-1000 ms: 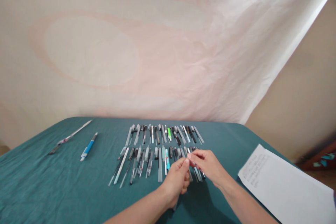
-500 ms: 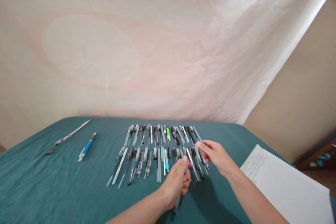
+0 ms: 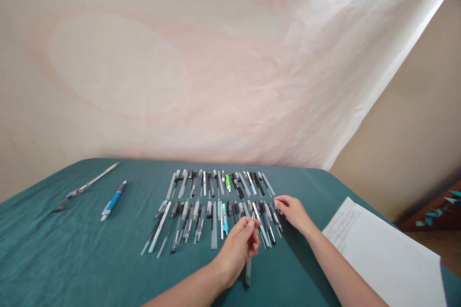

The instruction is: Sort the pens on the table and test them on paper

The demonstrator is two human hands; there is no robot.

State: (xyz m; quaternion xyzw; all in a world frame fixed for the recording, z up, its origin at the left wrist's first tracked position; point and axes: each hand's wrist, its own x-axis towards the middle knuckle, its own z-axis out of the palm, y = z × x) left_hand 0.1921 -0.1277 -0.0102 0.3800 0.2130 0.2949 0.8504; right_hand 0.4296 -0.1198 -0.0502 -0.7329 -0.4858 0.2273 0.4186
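Two rows of many pens lie side by side on a teal tablecloth (image 3: pixel 72 259): a far row (image 3: pixel 219 183) and a near row (image 3: pixel 212 220). My left hand (image 3: pixel 237 249) is closed on a grey pen (image 3: pixel 248 268), held upright-ish just in front of the near row. My right hand (image 3: pixel 293 211) rests at the right end of the near row, fingers curled and pinched on a small pen part or cap that I cannot make out clearly.
A blue-and-white pen (image 3: pixel 113 200) and a long white pen (image 3: pixel 86 187) lie apart at the left. A white sheet of paper (image 3: pixel 382 254) with writing lies at the right. A pale cloth backdrop (image 3: pixel 180 67) hangs behind the table.
My right hand has pulled away from my left hand and moved right and farther out to the end of the near row. My left hand now shows the grey pen more fully.
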